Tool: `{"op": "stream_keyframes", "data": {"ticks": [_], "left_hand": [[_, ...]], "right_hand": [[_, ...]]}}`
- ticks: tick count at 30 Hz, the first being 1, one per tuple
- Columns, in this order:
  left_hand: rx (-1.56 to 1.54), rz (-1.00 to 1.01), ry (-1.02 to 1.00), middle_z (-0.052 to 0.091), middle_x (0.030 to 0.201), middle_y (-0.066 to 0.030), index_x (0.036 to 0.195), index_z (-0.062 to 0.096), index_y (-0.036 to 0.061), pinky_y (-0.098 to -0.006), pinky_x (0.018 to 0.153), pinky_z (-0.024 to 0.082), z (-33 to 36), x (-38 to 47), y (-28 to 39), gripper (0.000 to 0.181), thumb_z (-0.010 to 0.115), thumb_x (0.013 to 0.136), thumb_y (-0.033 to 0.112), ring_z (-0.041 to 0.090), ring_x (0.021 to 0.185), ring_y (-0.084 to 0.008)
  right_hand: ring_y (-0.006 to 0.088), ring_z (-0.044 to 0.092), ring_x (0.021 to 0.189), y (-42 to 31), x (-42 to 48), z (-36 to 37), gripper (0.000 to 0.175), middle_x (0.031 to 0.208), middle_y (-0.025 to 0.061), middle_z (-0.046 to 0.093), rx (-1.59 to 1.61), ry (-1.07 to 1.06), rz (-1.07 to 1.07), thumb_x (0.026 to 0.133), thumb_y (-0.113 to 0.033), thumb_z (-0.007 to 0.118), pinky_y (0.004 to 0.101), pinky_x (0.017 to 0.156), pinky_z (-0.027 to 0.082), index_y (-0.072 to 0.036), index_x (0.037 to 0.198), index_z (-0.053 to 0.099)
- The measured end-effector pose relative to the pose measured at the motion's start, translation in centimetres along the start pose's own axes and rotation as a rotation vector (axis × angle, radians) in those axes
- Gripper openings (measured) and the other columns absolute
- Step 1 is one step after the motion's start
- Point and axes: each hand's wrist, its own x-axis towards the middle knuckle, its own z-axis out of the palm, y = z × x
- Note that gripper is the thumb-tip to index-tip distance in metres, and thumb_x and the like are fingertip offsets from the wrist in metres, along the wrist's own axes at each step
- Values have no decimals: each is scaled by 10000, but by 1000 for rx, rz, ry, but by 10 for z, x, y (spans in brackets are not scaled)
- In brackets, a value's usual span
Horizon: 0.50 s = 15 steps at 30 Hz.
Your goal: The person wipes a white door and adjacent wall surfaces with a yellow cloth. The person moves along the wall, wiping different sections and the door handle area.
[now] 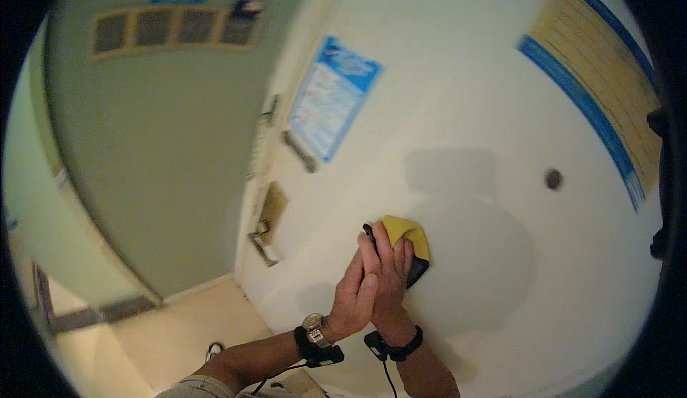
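Note:
My right hand (pixel 389 277) presses a yellow cloth (pixel 409 232) against a white door (pixel 483 102). A black object (pixel 417 272) shows below the cloth under my fingers, and another dark end (pixel 368 229) sticks out past the fingertips; what it is I cannot tell. My left hand (pixel 351 293) lies against the side of my right hand, its thumb across the back of it. Whether the left fingers also grip something is hidden. A wristwatch (pixel 313 322) sits on the left wrist, and both wrists carry black bands with small cabled boxes.
Along the door's left edge are a metal lever handle (pixel 263 249), a pull handle (pixel 299 152) and a latch (pixel 271 109). A blue-and-white poster (pixel 335 100) hangs above them. A round dark fitting (pixel 553 179) and a blue-bordered brown panel (pixel 593 76) are at right. A green wall (pixel 161 145) stands left.

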Motion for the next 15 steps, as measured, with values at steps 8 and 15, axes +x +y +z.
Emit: {"op": "stream_keyframes", "data": {"ticks": [8,15], "left_hand": [[67,552,-455,419,1548,-331,1427,497,-82,-641,1223,196,56,40,-3,616,576,1008,363,344,1484,-506],[292,862,-582,517,1500,-248,1301,620,76,-693,1158,204,90,29,-32,467,577,994,425,450,1419,-467]], "right_hand": [[418,542,1266,53,-11,-76,478,1500,214,514,-330,188,265,945,-247,675,656,1105,316,-67,1367,540],[514,340,1451,60,-108,-133,758,1552,352,356,-630,434,595,858,-257,739,677,1165,196,53,1462,402]]}}
